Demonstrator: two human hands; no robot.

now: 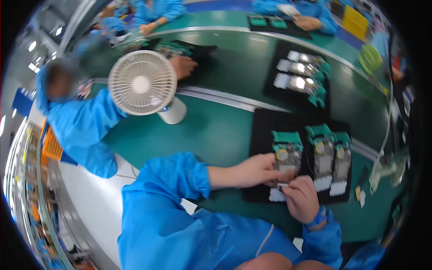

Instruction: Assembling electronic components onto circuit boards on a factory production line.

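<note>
blue work-coat cloth (216,238) fills the picture from six to eight o'clock, nearest the camera, and its sleeves lead out to two bare hands at four o'clock. between them, toward half past three, is a device (292,158) with a green top end, a grey body and a round yellow spot. it is over a black mat (261,130) on the green bench (144,148); whether it rests there or is slightly raised, i cannot tell.

left hand (255,171) reaches in from the device's nine o'clock, fingers touching its side, the thumb lower down; i cannot tell whether it grips or only steadies. right hand (302,198) comes from the device's five o'clock, fingertips drawn narrow at its lower end, beside a small dark-and-pale piece (282,185); blur hides whether that is pinched.

at three o'clock from the device, two similar units (323,157) lie side by side on the mat, green ends toward twelve, pale scalloped pieces (338,187) toward six.

toward two o'clock, three more units (299,68) lie on a farther mat (273,47). a white fan (141,84) stands at ten o'clock, partly in front of a co-worker in a blue sleeve (83,128), whose hand (183,67) is beyond it near green parts (173,47). other blue-sleeved people sit at eleven and one.
</note>
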